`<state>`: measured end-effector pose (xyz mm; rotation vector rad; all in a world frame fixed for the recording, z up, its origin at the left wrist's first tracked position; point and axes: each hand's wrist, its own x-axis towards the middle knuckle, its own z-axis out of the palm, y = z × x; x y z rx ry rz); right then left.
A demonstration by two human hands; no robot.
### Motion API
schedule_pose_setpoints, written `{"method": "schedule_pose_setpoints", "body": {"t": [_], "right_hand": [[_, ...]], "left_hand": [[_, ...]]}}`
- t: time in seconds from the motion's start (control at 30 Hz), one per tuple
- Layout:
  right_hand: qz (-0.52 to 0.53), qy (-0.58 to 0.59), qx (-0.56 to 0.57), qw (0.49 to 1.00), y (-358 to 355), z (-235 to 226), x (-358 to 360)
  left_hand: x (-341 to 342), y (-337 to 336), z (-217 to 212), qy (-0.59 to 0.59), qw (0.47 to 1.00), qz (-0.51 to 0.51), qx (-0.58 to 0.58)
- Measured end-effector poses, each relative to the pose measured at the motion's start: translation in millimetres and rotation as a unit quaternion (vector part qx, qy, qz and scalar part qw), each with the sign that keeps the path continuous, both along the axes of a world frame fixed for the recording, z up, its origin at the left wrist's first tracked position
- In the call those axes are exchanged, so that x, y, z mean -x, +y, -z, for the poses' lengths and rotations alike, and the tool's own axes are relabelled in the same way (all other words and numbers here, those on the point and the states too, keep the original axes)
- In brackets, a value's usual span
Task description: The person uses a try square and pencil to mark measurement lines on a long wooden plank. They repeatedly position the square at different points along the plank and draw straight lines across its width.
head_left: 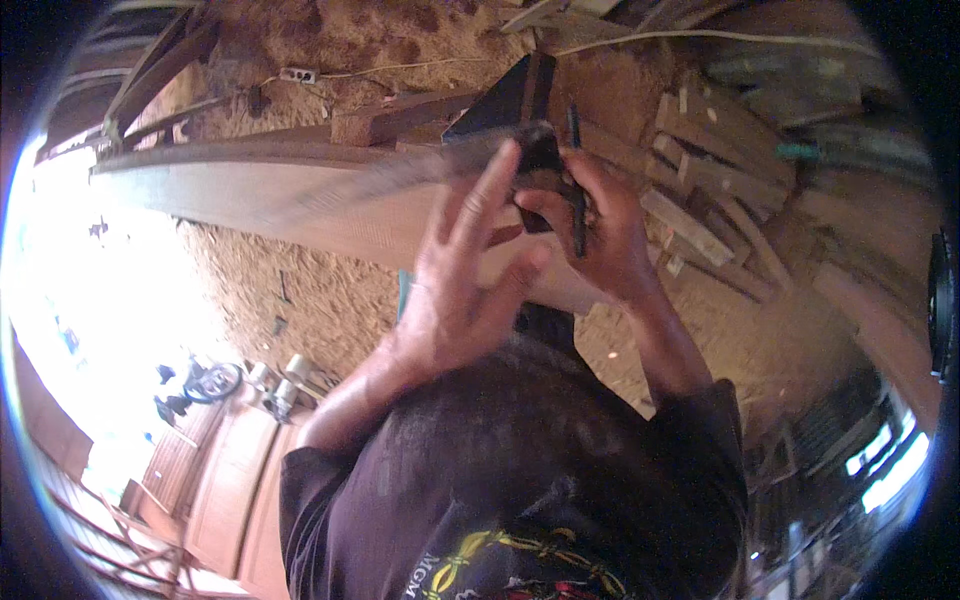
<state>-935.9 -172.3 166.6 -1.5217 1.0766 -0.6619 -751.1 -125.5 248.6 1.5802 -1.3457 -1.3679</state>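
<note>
A long pale wooden board lies in front of me, running from the far left toward my body. Over it is a long, thin blade-like tool, blurred by motion, with a dark end block; it looks like a carpenter's square. My right hand is closed around a slim dark pencil-like stick, and its fingers meet the dark block. Whether they grip the block too is hard to tell. My left hand is beside the blade with fingers stretched and apart, holding nothing that shows.
A dark angular piece stands behind the board's near end. Wood offcuts are heaped at the right. Sawdust and shavings cover the ground. A power strip with a cable lies at the back; a motorcycle stands at the left.
</note>
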Motion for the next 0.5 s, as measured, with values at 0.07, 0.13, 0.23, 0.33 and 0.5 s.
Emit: {"method": "schedule_pose_setpoints", "body": {"t": [0.07,0.13,0.23,0.33,0.5], "right_hand": [[-0.011,0.01,-0.029,0.999,3,14,26],[-0.009,0.072,-0.131,0.989,0,19,48],[-0.056,0.025,-0.226,0.972,-15,18,77],[-0.153,0.101,-0.21,0.96,-31,21,83],[-0.22,0.148,-0.026,0.964,-40,31,73]], "left_hand": [[18,18,-1,-0.065,0.995,0.063,-0.028],[30,32,4,-0.093,0.987,0.123,-0.05],[50,46,20,-0.102,0.979,0.175,-0.02],[78,49,32,-0.161,0.972,0.166,0.041],[102,41,49,-0.249,0.961,0.121,0.007]]}}
